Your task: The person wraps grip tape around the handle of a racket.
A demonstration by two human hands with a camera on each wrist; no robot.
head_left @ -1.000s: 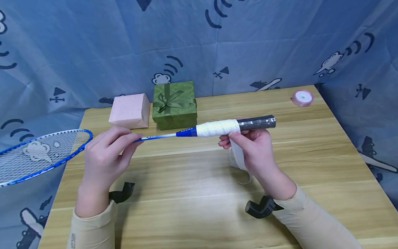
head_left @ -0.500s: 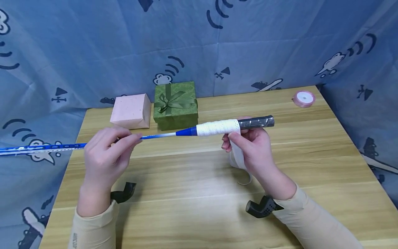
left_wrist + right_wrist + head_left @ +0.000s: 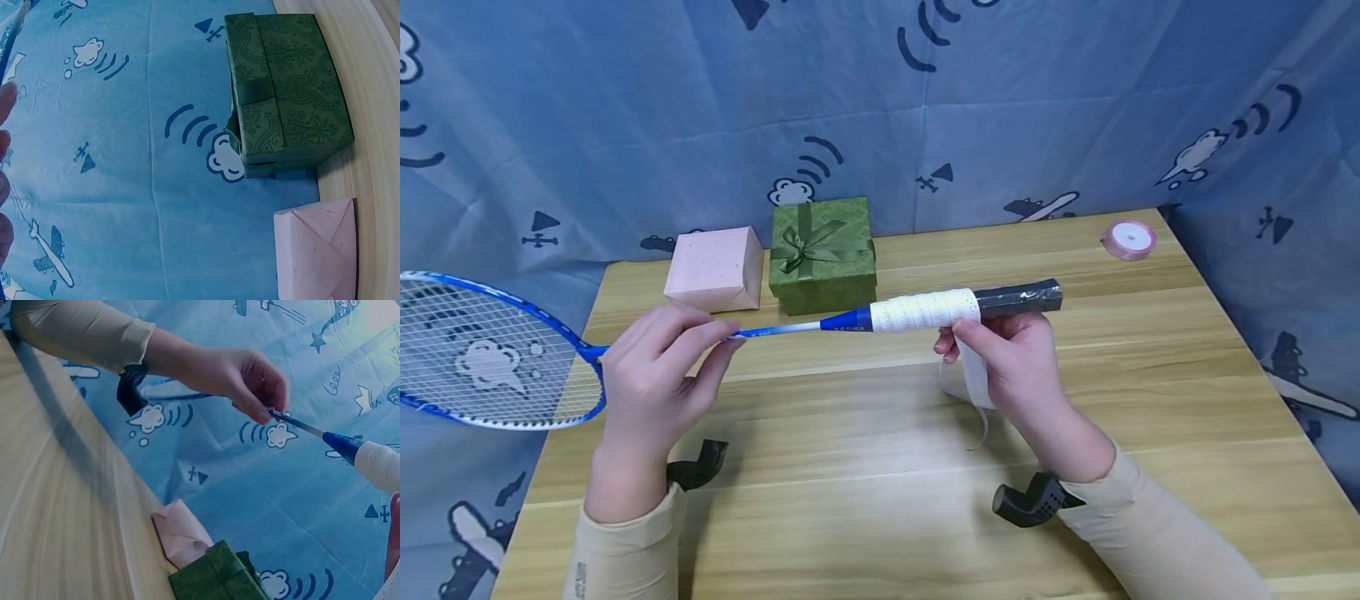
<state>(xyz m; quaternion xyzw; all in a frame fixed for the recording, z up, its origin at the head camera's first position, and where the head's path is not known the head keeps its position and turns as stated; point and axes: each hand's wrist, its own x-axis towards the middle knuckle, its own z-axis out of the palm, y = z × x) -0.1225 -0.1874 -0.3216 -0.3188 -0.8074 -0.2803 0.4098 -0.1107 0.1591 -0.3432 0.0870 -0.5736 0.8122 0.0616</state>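
Observation:
A blue and white badminton racket point(image 3: 848, 321) is held level above the table, its strung head at the left. My left hand point(image 3: 658, 375) pinches the thin shaft between thumb and fingers; the right wrist view also shows this left hand point(image 3: 250, 381) on the shaft. White perforated grip tape point(image 3: 925, 310) covers the handle's left part, while the black butt end is bare. With thumb and fingers, my right hand point(image 3: 1018, 358) pinches the tape where it leaves the handle. The tape's loose end hangs below in a curl. In the left wrist view only left fingertips point(image 3: 5, 181) show at the edge.
A pink box point(image 3: 711, 267) and a green gift box point(image 3: 823, 254) with a bow stand at the back of the wooden table point(image 3: 850, 517). A roll of pink ribbon point(image 3: 1129, 240) lies at the back right. Patterned blue cloth point(image 3: 865, 108) hangs behind.
The racket has rolled about its shaft: its head went from tilted to edge-on to showing its strings broadly. The hanging tape has swung slightly left. Both hands stay nearly in place.

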